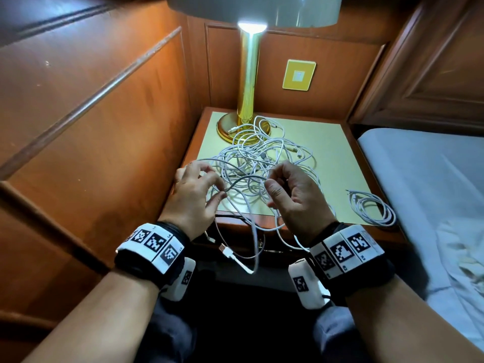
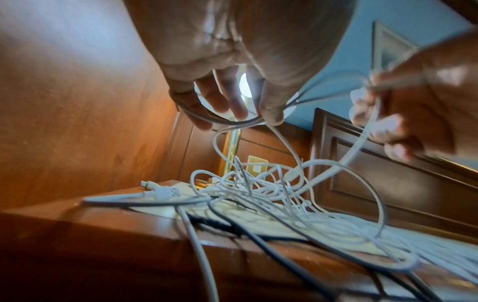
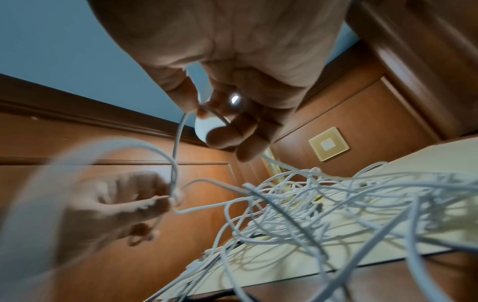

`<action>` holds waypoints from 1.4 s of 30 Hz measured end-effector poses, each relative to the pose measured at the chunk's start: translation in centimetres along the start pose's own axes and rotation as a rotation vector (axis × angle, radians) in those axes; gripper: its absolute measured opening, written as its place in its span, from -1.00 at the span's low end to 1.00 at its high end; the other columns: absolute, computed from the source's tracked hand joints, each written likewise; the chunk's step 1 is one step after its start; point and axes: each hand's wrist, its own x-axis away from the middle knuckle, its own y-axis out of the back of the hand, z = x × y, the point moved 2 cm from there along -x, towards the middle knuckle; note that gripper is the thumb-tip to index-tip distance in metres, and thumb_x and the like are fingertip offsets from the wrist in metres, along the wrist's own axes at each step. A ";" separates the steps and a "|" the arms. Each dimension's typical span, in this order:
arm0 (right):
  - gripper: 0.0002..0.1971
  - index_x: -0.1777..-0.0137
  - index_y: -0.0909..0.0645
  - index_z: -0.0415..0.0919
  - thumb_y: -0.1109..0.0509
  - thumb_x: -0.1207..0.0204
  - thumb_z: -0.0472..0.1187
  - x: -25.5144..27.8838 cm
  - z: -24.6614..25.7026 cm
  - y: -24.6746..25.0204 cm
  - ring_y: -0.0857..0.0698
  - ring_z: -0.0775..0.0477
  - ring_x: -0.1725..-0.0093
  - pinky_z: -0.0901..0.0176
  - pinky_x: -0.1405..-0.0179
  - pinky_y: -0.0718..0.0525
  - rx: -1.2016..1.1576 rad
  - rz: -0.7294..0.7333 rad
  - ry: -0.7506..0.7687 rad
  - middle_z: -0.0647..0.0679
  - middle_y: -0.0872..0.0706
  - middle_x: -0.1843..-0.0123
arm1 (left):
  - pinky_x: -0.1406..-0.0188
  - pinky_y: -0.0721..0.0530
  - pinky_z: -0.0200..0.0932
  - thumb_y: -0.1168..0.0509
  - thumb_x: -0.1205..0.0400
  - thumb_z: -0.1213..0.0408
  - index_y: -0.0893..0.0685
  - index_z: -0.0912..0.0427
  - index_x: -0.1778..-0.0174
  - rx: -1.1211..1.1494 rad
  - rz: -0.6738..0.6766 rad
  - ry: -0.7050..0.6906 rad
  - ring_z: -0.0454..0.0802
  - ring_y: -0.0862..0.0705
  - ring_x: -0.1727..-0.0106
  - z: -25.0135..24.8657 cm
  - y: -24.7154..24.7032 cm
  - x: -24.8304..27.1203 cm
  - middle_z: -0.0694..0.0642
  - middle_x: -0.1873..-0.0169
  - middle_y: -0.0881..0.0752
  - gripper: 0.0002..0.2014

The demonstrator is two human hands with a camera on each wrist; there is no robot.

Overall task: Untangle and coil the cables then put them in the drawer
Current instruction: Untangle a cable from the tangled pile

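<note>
A tangle of white cables [image 1: 262, 155] lies on the nightstand top [image 1: 322, 142], seen too in the left wrist view as a white cable heap [image 2: 271, 192] and in the right wrist view as a cable mass [image 3: 323, 200]. My left hand [image 1: 199, 189] pinches a cable strand near the front edge, thumb and fingers [image 2: 271, 110] closed on it. My right hand [image 1: 285, 189] pinches the same strand a short way off, its fingers [image 3: 225, 134] curled round it. Loose ends with a USB plug [image 1: 225, 250] hang over the nightstand's front. One coiled white cable [image 1: 372, 208] lies apart at the right front corner.
A brass lamp [image 1: 247, 87] stands at the back of the nightstand, its base under some cable loops. Wood panelling [image 1: 91, 113] closes the left side. A bed with white sheets [image 1: 432, 184] lies to the right. A yellow wall switch [image 1: 299, 75] sits behind.
</note>
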 end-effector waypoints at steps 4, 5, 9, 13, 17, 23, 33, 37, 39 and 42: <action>-0.84 0.26 -0.45 0.04 -0.28 -0.49 0.05 -0.4 -1.6 1.0 -0.67 -0.14 0.20 -0.02 0.18 -0.65 0.177 0.046 -0.132 0.01 -0.59 0.21 | 0.03 -0.54 -0.13 -0.54 -0.52 0.42 -0.72 0.14 0.17 0.018 -0.074 -0.085 -0.02 -0.59 0.13 1.2 0.7 -0.6 -0.04 0.16 -0.65 -0.86; -0.81 0.27 -0.47 0.01 -0.30 -0.51 0.04 -0.4 -1.9 1.2 -0.66 -0.10 0.24 0.04 0.21 -0.61 0.205 0.050 -0.157 0.03 -0.59 0.26 | 0.07 -0.56 -0.15 -0.55 -0.51 0.43 -0.74 0.16 0.17 0.026 -0.080 -0.093 -0.06 -0.58 0.16 1.3 0.9 -0.6 -0.01 0.17 -0.67 -0.87; -0.73 0.22 -0.51 -0.16 -0.40 -0.63 -0.03 -0.5 -2.2 1.5 -0.48 0.05 0.38 0.07 0.29 -0.48 0.189 0.007 -0.229 0.08 -0.50 0.39 | 0.08 -0.64 -0.08 -0.46 -0.60 0.40 -0.72 0.20 0.11 0.050 -0.073 -0.121 0.00 -0.64 0.15 1.1 1.1 -0.6 0.07 0.11 -0.71 -0.95; -0.58 0.29 -0.43 -0.22 -0.40 -0.63 0.08 -0.6 -1.5 1.9 -0.37 0.10 0.47 0.14 0.41 -0.43 0.060 -0.107 -0.224 0.05 -0.40 0.45 | 0.04 -0.67 0.00 -0.35 -0.65 0.42 -0.66 0.22 0.05 0.060 -0.101 -0.067 0.10 -0.69 0.09 1.1 1.5 -0.6 0.10 0.08 -0.73 -0.97; -0.49 0.34 -0.40 -0.29 -0.38 -0.64 0.11 -0.8 -1.1 2.7 -0.32 0.05 0.50 0.14 0.46 -0.36 -0.084 -0.240 -0.189 -0.03 -0.36 0.47 | 0.20 -0.43 -0.30 -0.37 -0.65 0.43 -0.68 0.23 0.06 0.021 -0.204 0.054 -0.01 -0.59 0.20 1.1 2.5 -0.5 0.01 0.18 -0.67 -0.96; -0.56 0.38 -0.40 -0.09 -0.33 -0.64 0.14 -0.6 -1.1 3.8 -0.37 -0.02 0.51 0.13 0.51 -0.37 -0.075 -0.419 -0.177 0.08 -0.39 0.52 | 0.09 -0.55 -0.22 -0.37 -0.63 0.42 -0.73 0.19 0.04 -0.042 -0.211 0.098 0.07 -0.66 0.10 1.6 2.7 -0.5 0.10 0.12 -0.75 -0.93; -0.70 0.21 -0.69 -0.14 -0.34 -0.67 0.01 -0.8 -2.5 4.4 -0.70 -0.03 0.23 0.11 0.24 -0.66 0.073 -0.329 -0.342 0.06 -0.72 0.31 | 0.13 -0.45 -0.20 -0.28 -0.60 0.48 -0.67 0.22 0.02 -0.031 -0.340 0.323 0.08 -0.61 0.16 3.1 3.2 -0.3 0.10 0.15 -0.73 -0.88; -0.73 0.26 -0.78 -0.09 -0.46 -0.56 0.04 -0.1 -2.3 1.8 -0.74 -0.03 0.19 0.20 0.22 -0.62 0.267 0.161 -0.325 -0.01 -0.79 0.28 | 0.19 -0.45 -0.24 -0.27 -0.64 0.46 -0.67 0.23 -0.02 0.040 -0.394 0.280 0.01 -0.61 0.20 1.6 3.5 -0.5 0.00 0.20 -0.68 -0.88; -0.79 0.24 -0.77 -0.04 -0.50 -0.53 0.06 0.0 -2.1 1.0 -0.71 0.06 0.21 0.31 0.30 -0.52 0.338 0.246 -0.311 0.05 -0.76 0.29 | 0.19 -0.48 -0.26 -0.28 -0.67 0.43 -0.68 0.19 -0.06 0.076 -0.413 0.231 -0.02 -0.63 0.21 0.7 3.8 -0.4 -0.02 0.19 -0.69 -0.87; -0.77 -0.07 -0.69 0.07 -0.55 -0.48 0.08 -0.2 -1.6 0.7 -0.61 0.19 0.24 0.33 0.31 -0.45 0.372 0.186 -0.272 0.08 -0.69 0.18 | 0.22 -0.56 -0.27 -0.31 -0.68 0.39 -0.70 0.11 -0.09 0.147 -0.409 0.163 -0.04 -0.68 0.21 -0.6 4.2 -0.1 -0.02 0.16 -0.72 -0.85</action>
